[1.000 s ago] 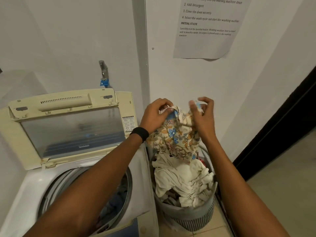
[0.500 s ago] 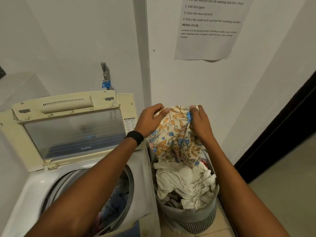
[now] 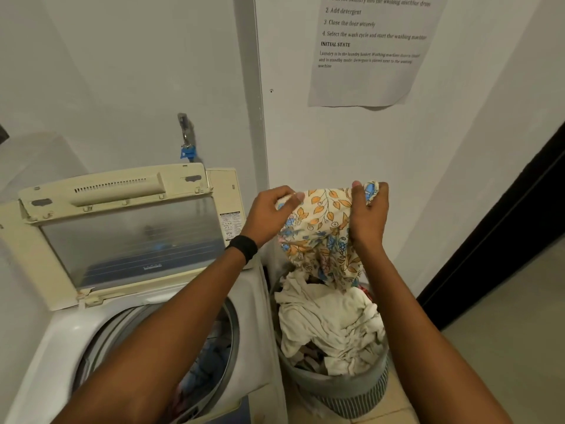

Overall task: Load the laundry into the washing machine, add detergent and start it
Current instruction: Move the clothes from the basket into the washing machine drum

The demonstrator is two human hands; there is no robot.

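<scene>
A cream cloth with orange and blue flowers (image 3: 321, 234) hangs above the grey laundry basket (image 3: 345, 390). My left hand (image 3: 269, 214) pinches its upper left edge and my right hand (image 3: 368, 215) grips its upper right corner. The cloth's lower end touches the white laundry (image 3: 330, 325) piled in the basket. Left of the basket stands the top-loading washing machine (image 3: 70, 338), its lid (image 3: 128, 234) raised. Some blue and pink clothes (image 3: 201, 371) lie in the drum, partly hidden behind my left forearm.
A tap with a blue fitting (image 3: 186, 139) sticks out of the wall behind the machine. A printed instruction sheet (image 3: 370, 50) hangs on the wall above the basket. A dark doorway (image 3: 501, 228) is at the right, with pale floor tiles beside it.
Both hands have spread the flowered cloth wider apart along its top edge. The right hand has shifted to the right; the cloth hangs flatter than before.
</scene>
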